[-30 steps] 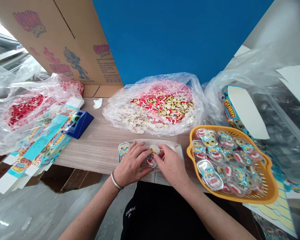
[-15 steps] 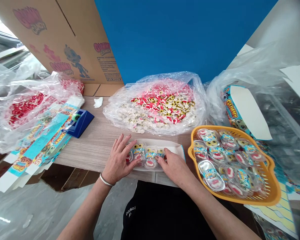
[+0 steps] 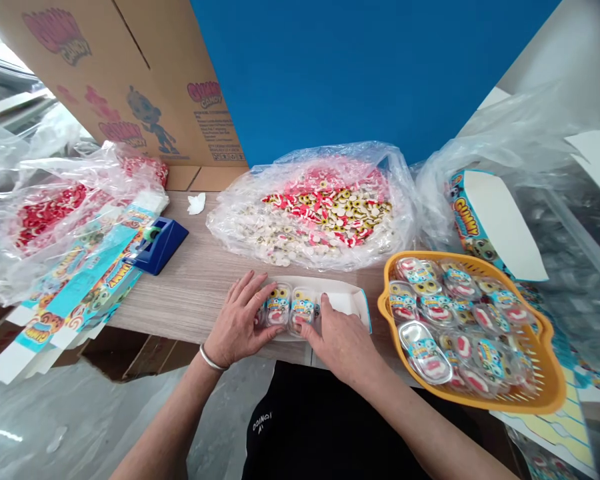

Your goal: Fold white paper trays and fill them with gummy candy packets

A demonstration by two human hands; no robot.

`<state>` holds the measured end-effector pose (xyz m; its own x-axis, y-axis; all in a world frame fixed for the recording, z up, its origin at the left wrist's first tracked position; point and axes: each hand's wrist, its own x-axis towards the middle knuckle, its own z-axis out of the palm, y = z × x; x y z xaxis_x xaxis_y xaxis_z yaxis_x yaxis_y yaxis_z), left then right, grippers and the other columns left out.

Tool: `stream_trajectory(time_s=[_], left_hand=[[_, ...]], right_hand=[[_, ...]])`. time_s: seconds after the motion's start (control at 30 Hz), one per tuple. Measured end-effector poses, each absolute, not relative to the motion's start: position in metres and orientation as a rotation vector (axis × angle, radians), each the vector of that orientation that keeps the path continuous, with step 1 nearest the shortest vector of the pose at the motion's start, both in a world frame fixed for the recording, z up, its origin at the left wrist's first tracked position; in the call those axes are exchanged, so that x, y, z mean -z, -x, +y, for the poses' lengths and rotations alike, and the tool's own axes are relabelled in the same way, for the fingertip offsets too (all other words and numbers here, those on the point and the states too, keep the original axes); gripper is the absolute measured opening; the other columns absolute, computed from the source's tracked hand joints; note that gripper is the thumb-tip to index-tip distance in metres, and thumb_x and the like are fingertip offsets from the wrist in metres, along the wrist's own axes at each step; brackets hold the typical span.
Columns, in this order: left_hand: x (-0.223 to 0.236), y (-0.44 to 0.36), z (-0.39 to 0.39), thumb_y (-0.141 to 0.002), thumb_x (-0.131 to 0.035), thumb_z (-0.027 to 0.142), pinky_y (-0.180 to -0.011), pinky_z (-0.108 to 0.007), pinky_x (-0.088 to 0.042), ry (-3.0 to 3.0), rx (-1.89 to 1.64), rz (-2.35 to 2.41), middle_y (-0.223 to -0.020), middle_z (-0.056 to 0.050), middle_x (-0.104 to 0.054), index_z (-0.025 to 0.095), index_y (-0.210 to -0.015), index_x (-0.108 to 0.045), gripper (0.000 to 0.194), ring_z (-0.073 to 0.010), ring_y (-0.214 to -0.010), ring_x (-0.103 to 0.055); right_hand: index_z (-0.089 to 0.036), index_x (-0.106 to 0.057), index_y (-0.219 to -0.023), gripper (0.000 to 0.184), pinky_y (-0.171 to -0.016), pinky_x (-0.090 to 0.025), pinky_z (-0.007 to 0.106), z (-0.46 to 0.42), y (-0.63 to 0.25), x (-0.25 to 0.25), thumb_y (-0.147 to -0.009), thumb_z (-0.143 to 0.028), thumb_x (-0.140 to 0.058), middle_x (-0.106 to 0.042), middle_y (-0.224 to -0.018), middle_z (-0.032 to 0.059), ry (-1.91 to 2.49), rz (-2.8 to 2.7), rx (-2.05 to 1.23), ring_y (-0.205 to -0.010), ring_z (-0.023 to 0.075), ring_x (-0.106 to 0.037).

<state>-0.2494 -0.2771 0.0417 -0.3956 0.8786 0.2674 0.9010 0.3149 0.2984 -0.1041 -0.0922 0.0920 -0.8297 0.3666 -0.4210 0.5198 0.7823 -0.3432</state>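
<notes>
A shallow open display box (image 3: 349, 300) with white inner walls lies in front of me, holding a row of small clear candy packs (image 3: 279, 308). They show yellow-eyed pieces and red lips behind a blue printed label. My left hand (image 3: 236, 327) is curled over the left end of the row, its thumb along the near side of a pack. At the row's right end, my right hand (image 3: 344, 341) grips a pack between thumb and fingers and partly hides it. The box's right part shows bare white card.
On the right stands a yellow basket (image 3: 554, 373) of filled packs. Behind the box lies a clear bag of loose gummies (image 3: 325, 207). Flat printed cartons (image 3: 87, 280), a blue tape dispenser (image 3: 163, 247) and another gummy bag (image 3: 55, 213) are at left. A blue panel (image 3: 370, 73) rises behind.
My left hand has moved left from the middle of the row to its left end, uncovering packs. My right hand has shifted slightly left against the right end, and the packs sit closer together.
</notes>
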Motion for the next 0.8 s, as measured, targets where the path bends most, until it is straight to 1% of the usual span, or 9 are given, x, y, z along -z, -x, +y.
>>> stream_trajectory(time_s=[0.1, 0.17, 0.27, 0.37, 0.43, 0.47, 0.53, 0.63, 0.8], left_hand=[[-0.044, 0.251, -0.275, -0.084, -0.065, 0.067, -0.12, -0.061, -0.025, 1.708, 0.564, -2.504, -0.155, -0.016, -0.044, 0.022, -0.15, -0.043, 0.083, -0.0402, -0.149, -0.029], [-0.043, 0.253, -0.272, -0.085, -0.064, 0.067, -0.119, -0.057, -0.029, 1.766, 0.565, -2.509, -0.154, -0.015, -0.046, 0.022, -0.151, -0.042, 0.083, -0.038, -0.147, -0.034], [-0.042, 0.255, -0.268, -0.087, -0.063, 0.065, -0.117, -0.054, -0.034, 1.798, 0.568, -2.511, -0.151, -0.015, -0.049, 0.022, -0.153, -0.038, 0.083, -0.036, -0.144, -0.039], [-0.044, 0.254, -0.267, -0.087, -0.061, 0.066, -0.121, -0.06, -0.02, 1.779, 0.541, -2.47, -0.154, -0.015, -0.046, 0.023, -0.157, -0.032, 0.087, -0.0378, -0.148, -0.032], [-0.046, 0.255, -0.266, -0.086, -0.061, 0.067, -0.123, -0.062, -0.011, 1.796, 0.517, -2.446, -0.157, -0.014, -0.042, 0.024, -0.158, -0.03, 0.089, -0.0389, -0.151, -0.025], [-0.047, 0.255, -0.266, -0.086, -0.061, 0.068, -0.123, -0.061, -0.01, 1.814, 0.506, -2.441, -0.158, -0.013, -0.041, 0.024, -0.158, -0.031, 0.089, -0.0391, -0.152, -0.023], [-0.047, 0.256, -0.264, -0.087, -0.06, 0.067, -0.123, -0.059, -0.012, 1.858, 0.48, -2.449, -0.158, -0.013, -0.042, 0.025, -0.156, -0.036, 0.085, -0.0384, -0.151, -0.025], [-0.048, 0.257, -0.261, -0.089, -0.059, 0.064, -0.123, -0.057, -0.016, 1.889, 0.444, -2.458, -0.155, -0.013, -0.046, 0.025, -0.153, -0.041, 0.077, -0.0367, -0.149, -0.032], [-0.053, 0.253, -0.257, -0.089, -0.06, 0.065, -0.123, -0.061, -0.009, 1.952, 0.381, -2.368, -0.158, -0.011, -0.042, 0.026, -0.153, -0.042, 0.078, -0.0382, -0.151, -0.025]], right_hand=[[0.003, -0.04, -0.15, 0.066, -0.092, -0.047, 0.045, -0.094, 0.106, -0.091, -0.101, -0.042, -0.043, -0.073, -0.11, 0.0266, -0.654, 2.623, 0.637, -0.1, 0.036, -0.071], [0.004, -0.038, -0.15, 0.064, -0.093, -0.047, 0.045, -0.099, 0.111, -0.09, -0.101, -0.037, -0.041, -0.072, -0.113, 0.0271, -0.659, 2.657, 0.645, -0.103, 0.0354, -0.071], [0.006, -0.032, -0.152, 0.069, -0.093, -0.047, 0.045, -0.103, 0.115, -0.09, -0.101, -0.039, -0.043, -0.071, -0.116, 0.0276, -0.676, 2.662, 0.712, -0.105, 0.0356, -0.07], [0.005, -0.027, -0.154, 0.075, -0.091, -0.049, 0.042, -0.101, 0.112, -0.089, -0.1, -0.043, -0.047, -0.07, -0.119, 0.0273, -0.739, 2.606, 0.843, -0.109, 0.0353, -0.069], [0.002, -0.023, -0.157, 0.075, -0.093, -0.049, 0.039, -0.098, 0.109, -0.086, -0.1, -0.042, -0.045, -0.063, -0.133, 0.0271, -0.785, 2.631, 0.937, -0.117, 0.0333, -0.066], [0.0, -0.021, -0.158, 0.073, -0.094, -0.049, 0.038, -0.097, 0.108, -0.084, -0.101, -0.04, -0.043, -0.058, -0.14, 0.0259, -0.792, 2.651, 0.977, -0.12, 0.0318, -0.064], [-0.004, -0.022, -0.158, 0.066, -0.097, -0.048, 0.037, -0.097, 0.108, -0.08, -0.102, -0.034, -0.039, -0.053, -0.147, 0.0225, -0.762, 2.682, 1.016, -0.125, 0.0298, -0.061], [-0.004, -0.03, -0.155, 0.062, -0.1, -0.047, 0.039, -0.101, 0.113, -0.077, -0.1, -0.03, -0.04, -0.054, -0.146, 0.0211, -0.694, 2.692, 0.981, -0.127, 0.0308, -0.059], [-0.002, -0.032, -0.154, 0.063, -0.102, -0.045, 0.038, -0.103, 0.116, -0.08, -0.1, -0.034, -0.042, -0.049, -0.151, 0.0225, -0.696, 2.653, 0.996, -0.131, 0.0318, -0.055]])
